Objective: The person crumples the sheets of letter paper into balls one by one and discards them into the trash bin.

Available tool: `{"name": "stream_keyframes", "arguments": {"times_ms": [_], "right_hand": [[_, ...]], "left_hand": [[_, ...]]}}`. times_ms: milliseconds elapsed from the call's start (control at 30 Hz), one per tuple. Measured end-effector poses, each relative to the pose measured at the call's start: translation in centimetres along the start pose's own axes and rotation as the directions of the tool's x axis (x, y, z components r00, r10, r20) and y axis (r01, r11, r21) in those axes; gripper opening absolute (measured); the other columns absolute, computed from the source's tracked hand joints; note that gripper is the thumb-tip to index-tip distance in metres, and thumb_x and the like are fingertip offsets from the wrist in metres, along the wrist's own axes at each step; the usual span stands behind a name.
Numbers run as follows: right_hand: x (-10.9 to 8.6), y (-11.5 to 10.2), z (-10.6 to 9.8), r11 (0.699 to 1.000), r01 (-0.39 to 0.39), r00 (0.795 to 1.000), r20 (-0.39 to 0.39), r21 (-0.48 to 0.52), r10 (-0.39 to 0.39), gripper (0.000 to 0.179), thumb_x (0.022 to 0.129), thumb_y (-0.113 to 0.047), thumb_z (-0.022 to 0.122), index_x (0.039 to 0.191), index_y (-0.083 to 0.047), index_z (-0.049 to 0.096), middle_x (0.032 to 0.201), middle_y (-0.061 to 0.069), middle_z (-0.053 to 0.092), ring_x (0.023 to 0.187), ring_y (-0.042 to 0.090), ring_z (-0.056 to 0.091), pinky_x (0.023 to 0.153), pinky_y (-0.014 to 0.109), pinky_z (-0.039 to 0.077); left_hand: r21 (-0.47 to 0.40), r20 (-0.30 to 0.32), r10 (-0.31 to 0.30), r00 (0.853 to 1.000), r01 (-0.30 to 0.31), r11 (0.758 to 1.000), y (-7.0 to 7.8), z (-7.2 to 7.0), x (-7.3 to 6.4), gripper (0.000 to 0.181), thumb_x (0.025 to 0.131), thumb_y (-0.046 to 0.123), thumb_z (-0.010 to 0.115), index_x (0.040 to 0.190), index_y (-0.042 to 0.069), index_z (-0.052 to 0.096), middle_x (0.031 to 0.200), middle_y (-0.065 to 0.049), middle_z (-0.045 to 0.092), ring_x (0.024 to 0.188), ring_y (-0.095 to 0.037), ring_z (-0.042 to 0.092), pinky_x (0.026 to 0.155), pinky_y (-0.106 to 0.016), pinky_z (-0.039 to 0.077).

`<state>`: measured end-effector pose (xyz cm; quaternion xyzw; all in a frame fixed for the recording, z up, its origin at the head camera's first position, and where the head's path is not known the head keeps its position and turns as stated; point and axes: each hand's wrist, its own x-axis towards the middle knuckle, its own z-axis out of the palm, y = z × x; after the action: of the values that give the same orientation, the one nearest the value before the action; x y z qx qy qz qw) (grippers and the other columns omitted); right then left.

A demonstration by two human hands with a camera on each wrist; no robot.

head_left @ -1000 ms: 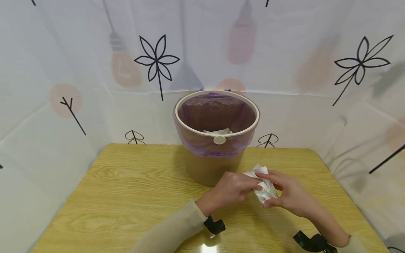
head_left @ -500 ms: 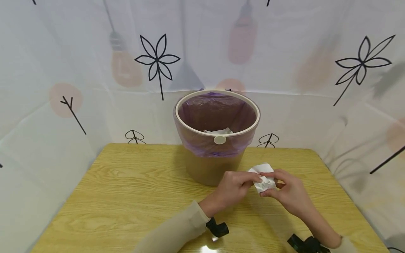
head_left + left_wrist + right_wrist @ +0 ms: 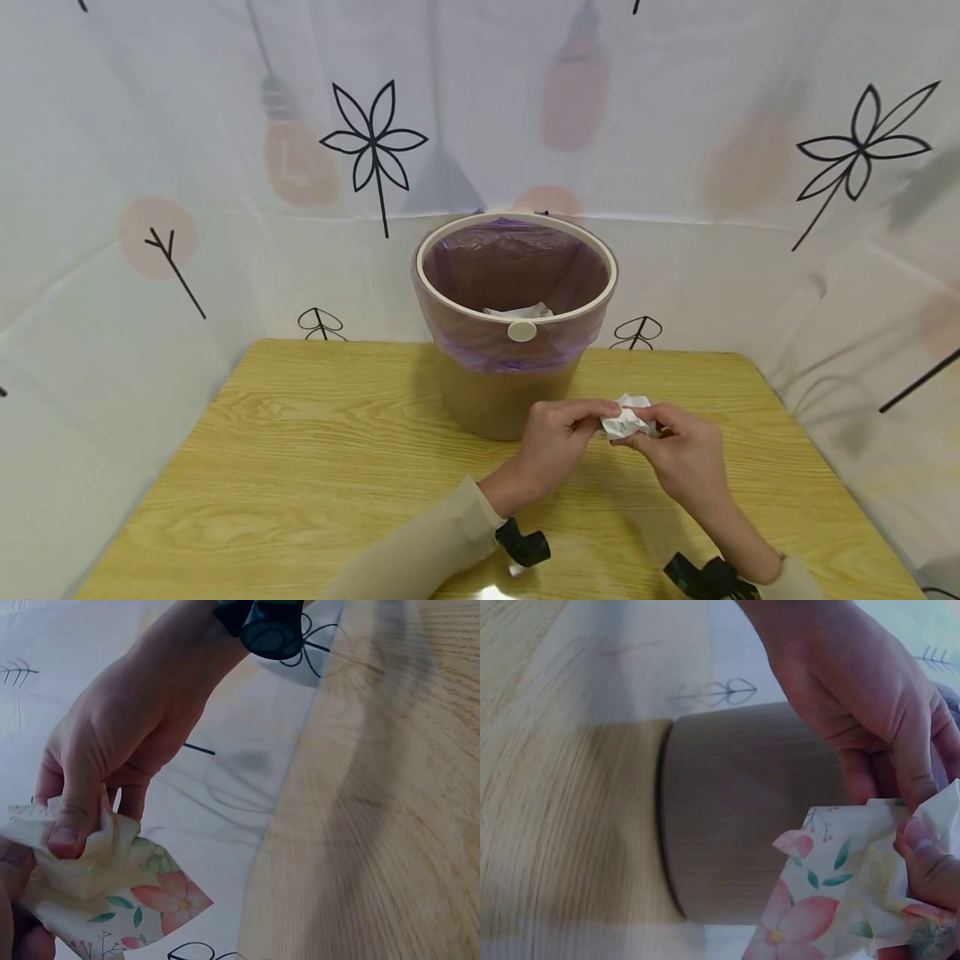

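Note:
A crumpled paper napkin (image 3: 628,422) is held between both hands in front and to the right of the bin. The wrist views show pink flowers and green leaves printed on the napkin (image 3: 169,904). My left hand (image 3: 553,446) pinches its left side between thumb and fingers. From the right, my right hand (image 3: 688,457) pinches the other side, its thumb pressing into the folds. In the right wrist view, a flat printed flap of the napkin (image 3: 799,922) hangs out from the bunched part. Some fingertips are hidden behind the paper.
A brown bin (image 3: 510,400) with a cream rim and purple liner stands on the wooden table (image 3: 315,450) behind the hands. White crumpled paper (image 3: 525,312) lies inside it. A printed white curtain (image 3: 675,100) surrounds the back and sides.
The napkin has been bunched smaller and turned between the hands. My right hand has shifted slightly left and its fingers have drawn in; the left hand stays nearly in place.

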<state>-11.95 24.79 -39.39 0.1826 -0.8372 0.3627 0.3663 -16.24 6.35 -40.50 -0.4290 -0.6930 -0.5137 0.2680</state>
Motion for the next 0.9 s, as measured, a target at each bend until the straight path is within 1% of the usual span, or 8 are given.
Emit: {"name": "stream_keyframes", "arguments": {"times_ms": [167,267,367,433,533,633,767,900], "right_hand": [[0.1,0.2,0.0,1.0,-0.022,1.0,0.02,-0.003,0.022,0.034,0.053,0.007,0.093,0.08,-0.005,0.075,0.077,0.009,0.072,0.053,-0.003,0.053,0.044,0.014,0.042],[0.1,0.4,-0.1,1.0,-0.017,0.999,0.036,0.007,0.017,0.035,0.054,0.009,0.092,0.08,-0.006,0.075,0.077,0.008,0.072,0.054,-0.002,0.054,0.046,0.013,0.043],[0.1,0.5,-0.2,1.0,-0.002,0.998,0.06,0.026,0.001,0.035,0.056,0.013,0.09,0.081,-0.006,0.075,0.079,0.007,0.072,0.061,-0.002,0.057,0.05,0.013,0.047],[0.1,0.6,-0.3,0.999,-0.002,0.997,0.083,0.045,-0.002,0.035,0.057,0.015,0.088,0.083,-0.005,0.075,0.082,0.008,0.073,0.068,-0.002,0.06,0.053,0.013,0.05],[0.1,0.6,-0.3,0.998,-0.007,0.995,0.104,0.06,0.001,0.035,0.059,0.016,0.087,0.085,-0.005,0.075,0.086,0.009,0.074,0.075,-0.001,0.062,0.055,0.014,0.052],[-0.1,0.5,-0.1,0.998,-0.016,0.995,0.102,0.059,0.01,0.034,0.06,0.016,0.087,0.087,-0.002,0.076,0.086,0.01,0.073,0.074,0.001,0.063,0.055,0.014,0.052],[-0.4,0.4,0.4,0.999,-0.021,0.998,0.067,0.027,0.019,0.033,0.06,0.016,0.087,0.087,0.001,0.076,0.081,0.011,0.073,0.068,0.002,0.062,0.055,0.012,0.051],[-0.7,0.2,0.8,0.998,-0.057,0.998,0.04,0.006,0.057,0.033,0.059,0.013,0.089,0.087,0.001,0.076,0.08,0.011,0.073,0.066,0.001,0.059,0.055,0.011,0.049]], "left_hand": [[0.009,0.049,-0.058,0.997,0.058,0.998,-0.4,-0.4,0.0,0.016,0.091,0.002,0.071,0.106,0.008,0.076,0.105,-0.002,0.075,0.097,-0.001,0.067,0.081,-0.014,0.05],[0.027,0.135,-0.078,0.988,0.075,0.997,-0.6,-0.9,-0.1,0.024,0.09,0.005,0.071,0.113,0.01,0.072,0.114,-0.001,0.072,0.107,-0.002,0.062,0.089,-0.016,0.048],[0.013,0.216,-0.096,0.972,0.095,0.995,-0.6,-1.4,-0.2,0.03,0.088,0.011,0.071,0.118,0.013,0.068,0.124,-0.001,0.067,0.117,-0.004,0.057,0.095,-0.019,0.045],[0.053,0.248,-0.115,0.962,0.105,0.993,-0.6,-1.5,-0.3,0.033,0.09,0.02,0.073,0.121,0.015,0.065,0.129,0.002,0.065,0.122,-0.004,0.054,0.099,-0.02,0.043],[0.163,0.275,-0.153,0.949,0.111,0.98,-0.5,-1.6,-0.3,0.044,0.088,0.039,0.076,0.125,0.018,0.064,0.131,0.006,0.063,0.123,-0.003,0.053,0.102,-0.019,0.04],[0.249,0.271,-0.183,0.945,0.115,0.962,-0.4,-1.4,-0.3,0.05,0.087,0.046,0.076,0.128,0.02,0.064,0.128,0.009,0.064,0.12,-0.002,0.055,0.1,-0.018,0.04],[0.254,0.2,-0.205,0.958,0.151,0.955,-0.3,-0.8,-0.5,0.047,0.084,0.044,0.079,0.122,0.018,0.068,0.12,0.008,0.069,0.11,-0.002,0.061,0.093,-0.014,0.044],[0.261,0.136,-0.24,0.961,0.199,0.945,-0.2,-0.4,-0.5,0.044,0.08,0.042,0.083,0.116,0.018,0.072,0.112,0.009,0.072,0.102,-0.002,0.064,0.086,-0.013,0.046]]}}
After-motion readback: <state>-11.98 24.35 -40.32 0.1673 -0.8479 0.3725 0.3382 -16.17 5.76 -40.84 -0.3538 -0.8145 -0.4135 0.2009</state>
